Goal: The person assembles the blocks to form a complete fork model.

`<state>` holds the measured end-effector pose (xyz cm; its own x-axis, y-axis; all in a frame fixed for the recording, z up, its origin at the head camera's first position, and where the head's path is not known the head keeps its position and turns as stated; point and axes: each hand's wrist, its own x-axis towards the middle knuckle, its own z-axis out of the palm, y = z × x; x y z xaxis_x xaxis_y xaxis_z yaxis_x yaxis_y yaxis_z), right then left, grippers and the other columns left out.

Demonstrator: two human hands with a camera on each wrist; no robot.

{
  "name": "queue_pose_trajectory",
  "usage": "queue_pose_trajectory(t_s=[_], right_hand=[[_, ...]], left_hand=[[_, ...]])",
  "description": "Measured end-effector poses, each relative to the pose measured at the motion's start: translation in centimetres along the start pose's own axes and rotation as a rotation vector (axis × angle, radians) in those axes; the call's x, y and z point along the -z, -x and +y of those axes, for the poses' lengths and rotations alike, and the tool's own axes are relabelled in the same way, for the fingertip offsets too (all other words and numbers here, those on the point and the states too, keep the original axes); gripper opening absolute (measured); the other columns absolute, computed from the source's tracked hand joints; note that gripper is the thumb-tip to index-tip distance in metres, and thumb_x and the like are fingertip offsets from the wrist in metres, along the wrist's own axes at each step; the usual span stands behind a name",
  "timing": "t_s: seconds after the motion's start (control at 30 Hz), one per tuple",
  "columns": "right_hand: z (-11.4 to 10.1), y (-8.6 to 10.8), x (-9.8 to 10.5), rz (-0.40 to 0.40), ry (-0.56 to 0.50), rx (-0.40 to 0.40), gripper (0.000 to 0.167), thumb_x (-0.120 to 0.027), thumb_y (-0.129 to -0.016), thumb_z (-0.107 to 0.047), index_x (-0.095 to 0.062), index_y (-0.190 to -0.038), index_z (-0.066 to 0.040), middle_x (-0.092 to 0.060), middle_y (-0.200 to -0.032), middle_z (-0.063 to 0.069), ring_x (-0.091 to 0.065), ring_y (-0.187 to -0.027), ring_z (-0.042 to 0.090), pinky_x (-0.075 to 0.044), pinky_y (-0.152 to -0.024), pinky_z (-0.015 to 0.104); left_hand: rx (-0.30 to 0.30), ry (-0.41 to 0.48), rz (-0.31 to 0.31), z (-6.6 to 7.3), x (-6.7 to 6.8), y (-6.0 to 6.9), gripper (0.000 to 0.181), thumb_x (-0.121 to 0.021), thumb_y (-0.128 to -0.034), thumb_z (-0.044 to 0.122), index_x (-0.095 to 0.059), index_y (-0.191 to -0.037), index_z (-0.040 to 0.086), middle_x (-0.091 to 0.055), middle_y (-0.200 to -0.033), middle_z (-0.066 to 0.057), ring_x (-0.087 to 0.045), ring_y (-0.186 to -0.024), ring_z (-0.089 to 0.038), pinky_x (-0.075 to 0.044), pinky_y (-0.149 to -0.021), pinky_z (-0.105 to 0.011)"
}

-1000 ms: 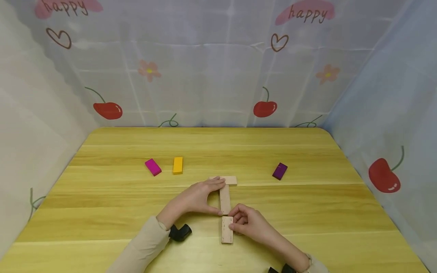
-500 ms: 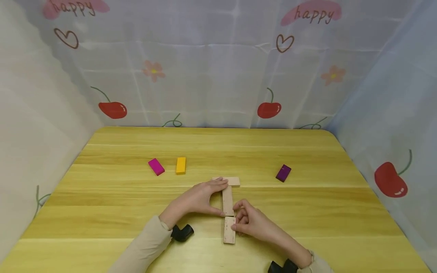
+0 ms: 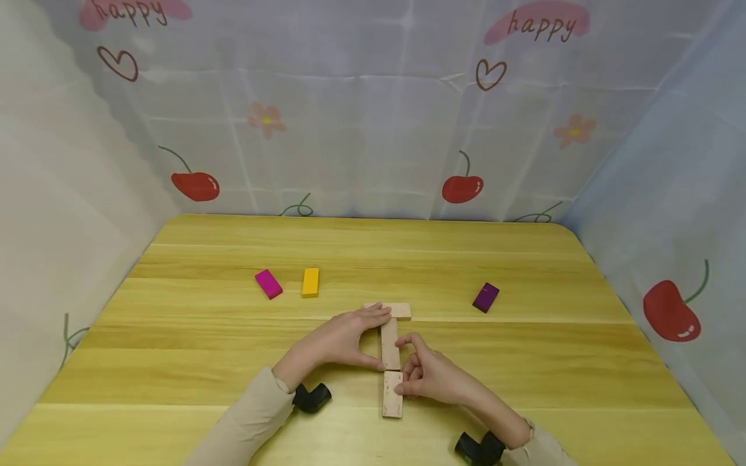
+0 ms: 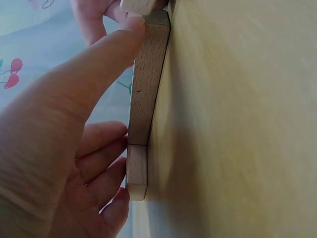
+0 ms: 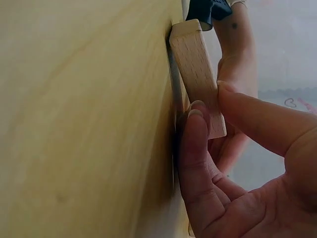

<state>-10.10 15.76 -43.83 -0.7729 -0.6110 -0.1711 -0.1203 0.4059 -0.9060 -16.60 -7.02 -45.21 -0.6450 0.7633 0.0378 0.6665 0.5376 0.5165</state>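
Three plain wooden blocks make a T shape in the head view. The crosswise far block [image 3: 401,312] touches the middle block [image 3: 390,348], and the near block [image 3: 393,404] continues the line towards me. My left hand [image 3: 340,338] spans the middle block, fingers resting on the far block and thumb touching the middle block's near end. With thumb on top and fingers below, my right hand [image 3: 440,378] pinches the near block. Its index finger reaches forward beside the middle block. The right wrist view has the near block [image 5: 197,69] tilted, the end by the fingers off the table.
A pink block [image 3: 269,284] and a yellow block [image 3: 311,283] lie at the back left of the table [image 3: 524,362]. Farther right is a dark purple block [image 3: 486,298]. A printed curtain [image 3: 350,142] hangs behind the table. Black devices sit at both wrists.
The head view has shifted, so everything appears slightly farther right. My right index finger has moved forward along the middle block, while the thumb stays on the near block. My left hand keeps its place.
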Motion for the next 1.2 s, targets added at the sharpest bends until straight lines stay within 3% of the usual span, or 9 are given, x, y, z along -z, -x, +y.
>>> queue_pose_trajectory(t_s=[0.33,0.47,0.7,0.83,1.2], right_hand=[[0.08,0.09,0.03,0.01,0.066,0.019,0.085,-0.074,-0.082,-0.015,-0.019,-0.145,0.0,-0.059,-0.076,-0.001,-0.058,-0.062,0.011,-0.048,-0.058,0.023],[0.15,0.14,-0.08,0.018,0.078,0.019,0.092,-0.075,-0.081,-0.015,-0.013,-0.147,0.003,-0.058,-0.076,-0.002,-0.056,-0.063,0.01,-0.048,-0.058,0.023],[0.31,0.2,-0.07,0.022,0.085,0.014,0.091,-0.073,-0.083,-0.015,-0.012,-0.146,0.009,-0.058,-0.077,-0.003,-0.056,-0.064,0.009,-0.048,-0.06,0.023],[0.46,0.1,-0.12,0.024,0.101,0.018,0.089,-0.073,-0.083,-0.016,-0.014,-0.145,0.011,-0.058,-0.077,-0.003,-0.056,-0.064,0.009,-0.048,-0.059,0.023],[0.65,-0.09,-0.42,0.043,0.118,0.019,0.087,-0.074,-0.082,-0.014,-0.018,-0.144,0.012,-0.057,-0.077,-0.004,-0.055,-0.064,0.008,-0.049,-0.057,0.023]], left_hand=[[-0.016,-0.001,-0.003,0.09,-0.02,0.0,0.091,-0.07,-0.0732,0.059,-0.041,-0.142,0.007,-0.029,-0.149,-0.002,-0.019,-0.137,-0.015,-0.025,-0.107,-0.036],[-0.015,0.01,-0.031,0.11,0.16,0.16,0.094,-0.074,-0.0723,0.055,-0.036,-0.145,0.007,-0.026,-0.15,-0.002,-0.016,-0.138,-0.016,-0.023,-0.108,-0.036],[-0.019,0.044,-0.104,0.19,0.53,0.4,0.102,-0.081,-0.0699,0.044,-0.027,-0.148,0.006,-0.017,-0.154,-0.002,-0.009,-0.139,-0.018,-0.016,-0.11,-0.034],[-0.021,0.045,-0.128,0.27,0.62,0.55,0.11,-0.08,-0.0657,0.051,-0.024,-0.148,0.005,-0.012,-0.155,-0.001,-0.005,-0.14,-0.019,-0.015,-0.11,-0.035],[-0.011,-0.043,-0.077,0.32,0.16,0.47,0.104,-0.074,-0.0696,0.058,-0.028,-0.147,0.006,-0.017,-0.154,0.0,-0.01,-0.139,-0.017,-0.018,-0.109,-0.035]])
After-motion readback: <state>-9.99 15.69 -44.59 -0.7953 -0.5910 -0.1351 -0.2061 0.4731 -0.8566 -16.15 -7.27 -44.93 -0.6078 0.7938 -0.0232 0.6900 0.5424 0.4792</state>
